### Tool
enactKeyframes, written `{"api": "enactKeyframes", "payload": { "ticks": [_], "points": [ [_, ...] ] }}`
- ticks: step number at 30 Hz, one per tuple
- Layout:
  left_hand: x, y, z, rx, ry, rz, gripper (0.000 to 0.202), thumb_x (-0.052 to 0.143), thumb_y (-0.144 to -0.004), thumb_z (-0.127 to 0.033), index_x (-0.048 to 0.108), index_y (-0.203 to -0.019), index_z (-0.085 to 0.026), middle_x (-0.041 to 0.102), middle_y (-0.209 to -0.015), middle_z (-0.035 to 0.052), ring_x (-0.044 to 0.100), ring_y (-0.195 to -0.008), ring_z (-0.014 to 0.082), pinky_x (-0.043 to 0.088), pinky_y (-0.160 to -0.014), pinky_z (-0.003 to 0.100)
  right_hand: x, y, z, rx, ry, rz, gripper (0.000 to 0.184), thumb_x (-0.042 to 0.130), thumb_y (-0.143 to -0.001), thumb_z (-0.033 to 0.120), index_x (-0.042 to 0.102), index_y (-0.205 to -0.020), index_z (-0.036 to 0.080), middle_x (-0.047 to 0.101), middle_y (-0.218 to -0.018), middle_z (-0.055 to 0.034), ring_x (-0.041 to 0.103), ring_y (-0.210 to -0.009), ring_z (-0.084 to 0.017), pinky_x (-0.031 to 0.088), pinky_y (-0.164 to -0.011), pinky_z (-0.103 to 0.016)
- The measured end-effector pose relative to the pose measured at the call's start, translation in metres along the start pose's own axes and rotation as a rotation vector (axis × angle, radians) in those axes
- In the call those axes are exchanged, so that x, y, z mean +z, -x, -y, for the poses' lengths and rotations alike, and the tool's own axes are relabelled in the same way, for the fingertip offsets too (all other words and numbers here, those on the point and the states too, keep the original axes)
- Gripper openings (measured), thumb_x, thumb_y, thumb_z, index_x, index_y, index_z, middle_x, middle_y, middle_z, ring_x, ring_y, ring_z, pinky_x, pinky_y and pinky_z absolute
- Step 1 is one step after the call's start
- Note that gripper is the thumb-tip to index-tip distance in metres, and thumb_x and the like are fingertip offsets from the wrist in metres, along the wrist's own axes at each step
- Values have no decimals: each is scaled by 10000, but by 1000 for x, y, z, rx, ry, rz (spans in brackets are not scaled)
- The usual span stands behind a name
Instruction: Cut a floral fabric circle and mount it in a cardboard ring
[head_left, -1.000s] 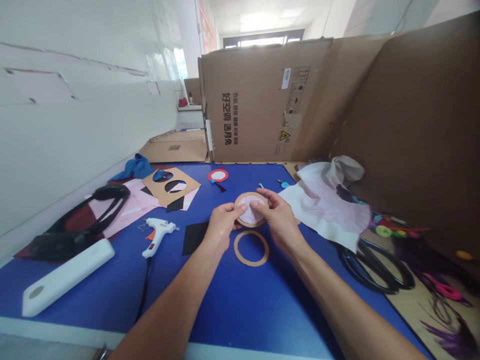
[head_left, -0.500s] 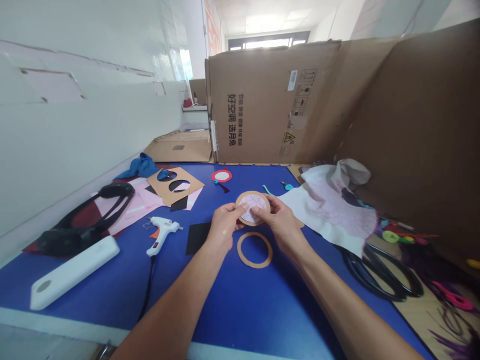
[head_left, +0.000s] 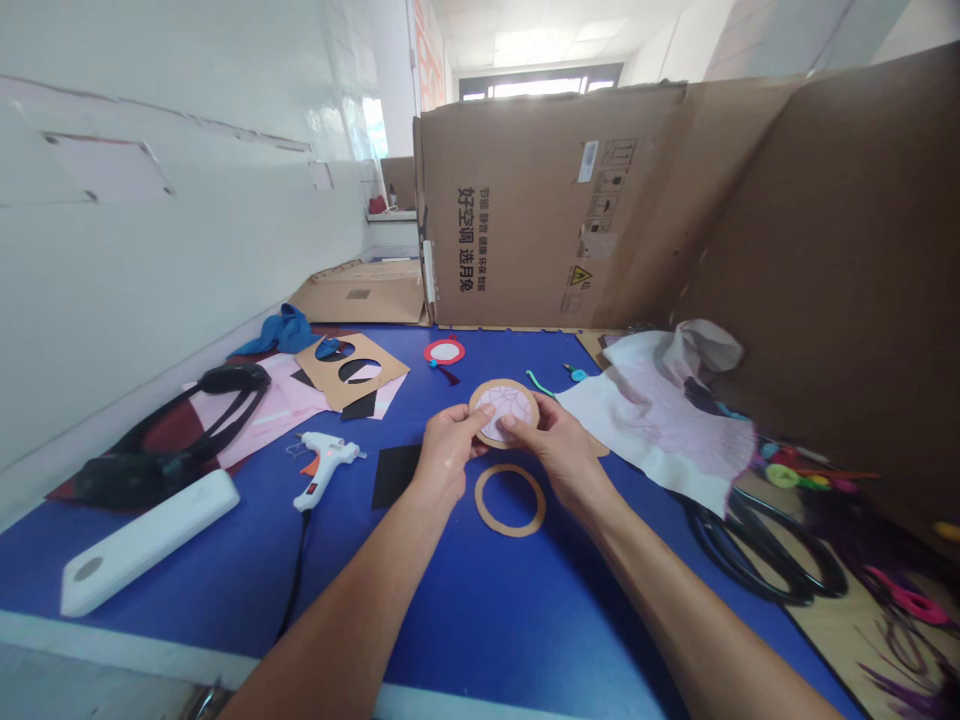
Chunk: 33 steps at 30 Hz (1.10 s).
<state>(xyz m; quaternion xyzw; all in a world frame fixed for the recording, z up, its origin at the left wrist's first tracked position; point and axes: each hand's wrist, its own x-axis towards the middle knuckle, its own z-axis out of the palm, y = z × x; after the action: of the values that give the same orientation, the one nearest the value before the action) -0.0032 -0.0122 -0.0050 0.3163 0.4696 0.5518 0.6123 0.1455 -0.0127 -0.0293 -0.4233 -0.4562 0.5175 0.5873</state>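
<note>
Both my hands hold a round disc [head_left: 504, 412] with a tan cardboard rim and a pink patterned centre, raised slightly above the blue mat [head_left: 480, 620]. My left hand [head_left: 448, 455] pinches its lower left edge, and my right hand [head_left: 551, 455] grips its lower right edge. Fingertips from both hands rest on the pink face. Just below them, a plain cardboard ring [head_left: 480, 500] lies flat on the mat. A black paper square [head_left: 395, 475] lies left of the ring, and a white glue gun [head_left: 322, 465] lies further left.
A cardboard template with round holes [head_left: 349, 375] sits on pink paper at the back left. Pink-and-white fabric [head_left: 660, 430] lies to the right, above large black scissors [head_left: 757, 550]. A long white block [head_left: 146, 540] rests near the front left. Cardboard sheets [head_left: 525, 220] stand behind.
The view has shifted slightly, so the table items sit a little further right in the frame. My hands still hold the disc in nearly the same grip.
</note>
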Motion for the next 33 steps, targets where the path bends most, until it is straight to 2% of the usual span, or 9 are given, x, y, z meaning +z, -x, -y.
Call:
{"api": "enactKeyframes", "payload": {
  "ticks": [8,17,23,33],
  "points": [
    [-1,-1,0,1,-2,-31,214,914,-711,-293,765,-759,-147,740,-689,49,645,-576,121,486,-562,226,1,0,-4,10,43,11,527,937,-665,378,753,-1130,211,826,-1099,-64,751,-996,-289,588,-935,-444],
    [-2,-2,3,-5,-20,-43,225,913,-717,-313,759,-769,-157,736,-697,46,642,-580,122,483,-567,231,2,2,-4,-5,64,22,555,945,-687,384,749,-1174,206,824,-1141,-74,753,-1033,-295,586,-944,-431],
    [-2,-2,2,-4,-16,-35,255,927,-703,-333,759,-779,-156,741,-708,50,639,-589,123,487,-573,233,3,2,-4,17,20,16,537,956,-665,381,741,-1127,210,827,-1106,-57,754,-1005,-284,593,-938,-428],
    [-4,-3,4,-21,-18,-20,259,932,-714,-346,772,-810,-166,770,-777,67,671,-642,138,503,-596,244,2,3,-2,48,26,-13,568,963,-645,404,747,-1135,213,821,-1003,-54,744,-860,-267,606,-771,-394]
  ]
}}
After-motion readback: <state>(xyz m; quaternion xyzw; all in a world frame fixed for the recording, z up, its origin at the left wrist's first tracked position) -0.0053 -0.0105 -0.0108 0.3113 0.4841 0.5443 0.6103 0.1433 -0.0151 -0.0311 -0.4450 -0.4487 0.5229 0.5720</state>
